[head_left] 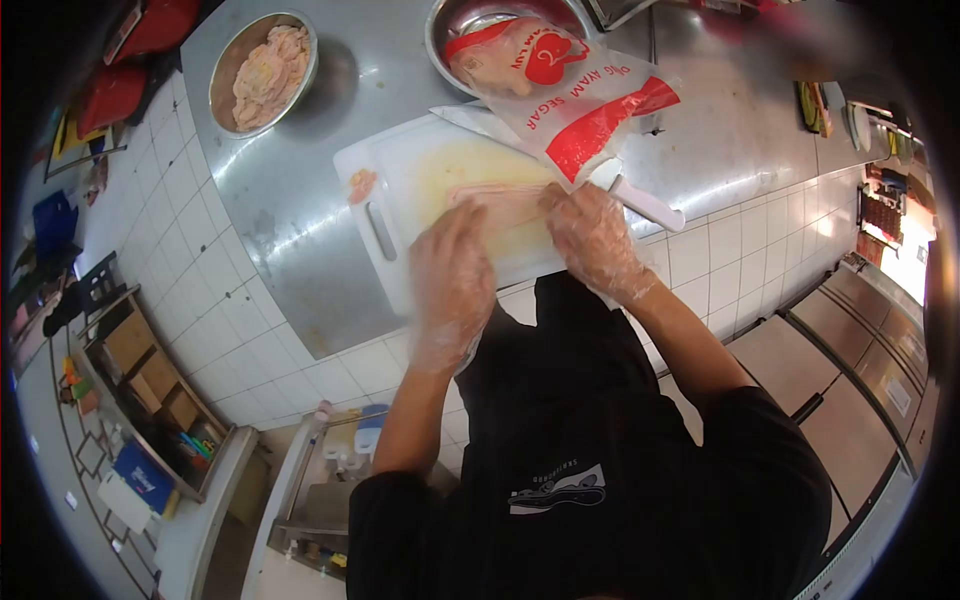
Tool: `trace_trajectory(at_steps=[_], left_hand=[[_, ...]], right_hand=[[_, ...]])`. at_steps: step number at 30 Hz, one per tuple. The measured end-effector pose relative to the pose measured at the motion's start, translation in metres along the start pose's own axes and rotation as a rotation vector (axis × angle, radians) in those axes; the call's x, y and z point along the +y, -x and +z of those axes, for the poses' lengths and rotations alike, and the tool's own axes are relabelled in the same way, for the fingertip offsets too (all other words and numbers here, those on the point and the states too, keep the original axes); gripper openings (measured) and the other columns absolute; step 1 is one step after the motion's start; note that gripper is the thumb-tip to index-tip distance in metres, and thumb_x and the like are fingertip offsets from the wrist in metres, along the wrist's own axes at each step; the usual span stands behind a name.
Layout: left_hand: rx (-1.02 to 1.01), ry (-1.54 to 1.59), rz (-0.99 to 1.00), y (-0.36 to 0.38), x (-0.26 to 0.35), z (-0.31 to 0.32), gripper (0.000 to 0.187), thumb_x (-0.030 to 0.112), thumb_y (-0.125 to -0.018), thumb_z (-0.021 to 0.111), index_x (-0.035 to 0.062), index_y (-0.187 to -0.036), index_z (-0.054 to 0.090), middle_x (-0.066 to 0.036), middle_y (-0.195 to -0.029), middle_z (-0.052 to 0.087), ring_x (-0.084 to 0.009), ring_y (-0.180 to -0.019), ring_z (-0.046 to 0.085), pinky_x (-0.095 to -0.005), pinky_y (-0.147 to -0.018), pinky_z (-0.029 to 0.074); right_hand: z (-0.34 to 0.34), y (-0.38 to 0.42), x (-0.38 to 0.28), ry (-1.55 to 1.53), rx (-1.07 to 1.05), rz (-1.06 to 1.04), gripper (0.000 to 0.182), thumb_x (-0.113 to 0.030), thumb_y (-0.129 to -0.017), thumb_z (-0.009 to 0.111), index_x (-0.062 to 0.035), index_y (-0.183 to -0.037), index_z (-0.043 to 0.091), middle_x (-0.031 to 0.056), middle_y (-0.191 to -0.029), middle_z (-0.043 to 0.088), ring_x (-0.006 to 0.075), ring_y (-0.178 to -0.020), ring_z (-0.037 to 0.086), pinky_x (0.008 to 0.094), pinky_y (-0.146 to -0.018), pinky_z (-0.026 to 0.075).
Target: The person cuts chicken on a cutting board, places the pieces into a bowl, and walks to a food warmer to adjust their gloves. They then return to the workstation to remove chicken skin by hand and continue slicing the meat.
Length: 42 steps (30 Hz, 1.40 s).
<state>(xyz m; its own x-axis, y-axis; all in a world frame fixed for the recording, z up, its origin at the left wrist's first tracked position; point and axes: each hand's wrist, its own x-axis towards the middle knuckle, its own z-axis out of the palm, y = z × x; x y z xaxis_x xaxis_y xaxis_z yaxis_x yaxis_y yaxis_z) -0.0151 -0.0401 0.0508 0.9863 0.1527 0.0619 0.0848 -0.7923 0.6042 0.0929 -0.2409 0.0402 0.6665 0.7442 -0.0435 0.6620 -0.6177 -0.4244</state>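
Note:
A thin, flat piece of pale raw chicken lies across the white cutting board. My left hand, in a clear plastic glove and slightly blurred, has its curled fingers closed on the left end of the chicken. At the opposite end, my right hand, also gloved, pinches the chicken. A knife with a white handle lies beyond my hands, its blade partly hidden under a red-and-white plastic bag. A small scrap of chicken sits at the board's left edge.
On the steel table, a metal bowl of raw chicken pieces stands at the far left. Another metal bowl is behind the board, partly covered by the bag. The table's front edge runs close to my body.

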Motion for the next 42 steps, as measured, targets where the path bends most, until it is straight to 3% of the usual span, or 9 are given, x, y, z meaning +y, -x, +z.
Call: trace_trajectory(at_steps=[2, 6, 15, 23, 26, 29, 32, 35, 42], left_hand=[[-0.142, -0.038, 0.090, -0.008, -0.004, 0.011, 0.050, 0.012, -0.092, 0.063, 0.0013, -0.140, 0.055, -0.018, -0.146, 0.054, -0.0368, -0.132, 0.051, -0.0494, -0.112, 0.037], [-0.042, -0.281, -0.093, -0.019, -0.008, 0.014, 0.049, 0.017, -0.094, 0.064, 0.0015, -0.140, 0.056, -0.017, -0.145, 0.054, -0.0353, -0.131, 0.051, -0.0488, -0.111, 0.036], [-0.091, -0.233, 0.186, -0.054, 0.018, 0.038, 0.037, 0.012, -0.089, 0.068, 0.0028, -0.124, 0.063, -0.011, -0.124, 0.062, -0.0289, -0.118, 0.056, -0.0460, -0.101, 0.041], [-0.426, -0.205, 0.166, -0.082, -0.006, 0.017, 0.029, 0.010, -0.085, 0.072, 0.0029, -0.112, 0.065, -0.013, -0.108, 0.062, -0.0341, -0.103, 0.055, -0.0458, -0.086, 0.045], [-0.366, -0.217, 0.266, -0.090, 0.001, 0.011, 0.025, 0.010, -0.085, 0.073, 0.0025, -0.108, 0.065, -0.014, -0.101, 0.066, -0.0356, -0.095, 0.060, -0.0474, -0.081, 0.047], [-0.414, 0.002, 0.040, -0.083, -0.002, -0.002, 0.020, 0.008, -0.087, 0.072, 0.0014, -0.104, 0.064, -0.016, -0.092, 0.069, -0.0379, -0.086, 0.065, -0.0459, -0.077, 0.050], [-0.349, 0.284, -0.051, -0.071, -0.004, -0.010, 0.016, 0.007, -0.090, 0.071, -0.0002, -0.101, 0.063, -0.016, -0.086, 0.070, -0.0332, -0.077, 0.067, -0.0418, -0.074, 0.051], [-0.411, 0.526, -0.209, -0.056, -0.014, -0.015, 0.015, 0.006, -0.091, 0.073, 0.0001, -0.098, 0.062, -0.010, -0.083, 0.068, -0.0212, -0.076, 0.063, -0.0347, -0.072, 0.050], [-0.332, 1.065, -0.605, 0.000, -0.007, -0.021, 0.009, 0.006, -0.097, 0.070, 0.0027, -0.093, 0.063, 0.002, -0.084, 0.062, -0.0073, -0.080, 0.056, -0.0248, -0.071, 0.047]], right_hand=[[0.006, 0.011, -0.004, 0.001, 0.015, -0.147, 0.042, -0.016, -0.087, 0.064, -0.0009, -0.126, 0.063, 0.0144, -0.127, 0.061, 0.0303, -0.125, 0.055, 0.0458, -0.104, 0.045], [-0.012, 0.025, -0.004, 0.118, 0.076, 0.125, 0.052, -0.015, -0.087, 0.065, -0.0007, -0.136, 0.058, 0.0165, -0.138, 0.056, 0.0314, -0.130, 0.052, 0.0464, -0.109, 0.042], [-0.051, 0.048, 0.048, 0.013, 0.189, 0.327, 0.041, -0.003, -0.081, 0.071, -0.0021, -0.122, 0.062, 0.0156, -0.124, 0.057, 0.0354, -0.117, 0.056, 0.0473, -0.098, 0.047], [-0.016, -0.011, 0.025, -0.222, 0.142, 0.051, 0.032, -0.004, -0.086, 0.066, -0.0034, -0.118, 0.062, 0.0174, -0.113, 0.061, 0.0361, -0.109, 0.061, 0.0480, -0.091, 0.052], [0.028, -0.043, 0.012, -0.219, 0.177, -0.090, 0.025, -0.006, -0.088, 0.064, -0.0025, -0.112, 0.063, 0.0187, -0.102, 0.063, 0.0361, -0.107, 0.063, 0.0484, -0.090, 0.051], [0.010, -0.056, 0.009, -0.453, 0.075, -0.068, 0.021, -0.009, -0.086, 0.068, -0.0012, -0.105, 0.063, 0.0200, -0.096, 0.064, 0.0359, -0.100, 0.064, 0.0486, -0.087, 0.049], [-0.014, -0.057, 0.011, -0.646, -0.271, 0.011, 0.025, -0.019, -0.093, 0.064, 0.0014, -0.106, 0.070, 0.0256, -0.093, 0.067, 0.0349, -0.096, 0.067, 0.0483, -0.086, 0.050], [-0.009, -0.052, 0.008, -0.990, -0.351, 0.259, 0.027, -0.023, -0.094, 0.066, 0.0028, -0.099, 0.073, 0.0193, -0.090, 0.067, 0.0303, -0.087, 0.065, 0.0431, -0.084, 0.050], [0.002, -0.003, -0.008, -1.180, -0.117, 0.292, 0.012, -0.012, -0.095, 0.065, 0.0000, -0.096, 0.063, 0.0131, -0.087, 0.066, 0.0226, -0.075, 0.062, 0.0295, -0.071, 0.049]])
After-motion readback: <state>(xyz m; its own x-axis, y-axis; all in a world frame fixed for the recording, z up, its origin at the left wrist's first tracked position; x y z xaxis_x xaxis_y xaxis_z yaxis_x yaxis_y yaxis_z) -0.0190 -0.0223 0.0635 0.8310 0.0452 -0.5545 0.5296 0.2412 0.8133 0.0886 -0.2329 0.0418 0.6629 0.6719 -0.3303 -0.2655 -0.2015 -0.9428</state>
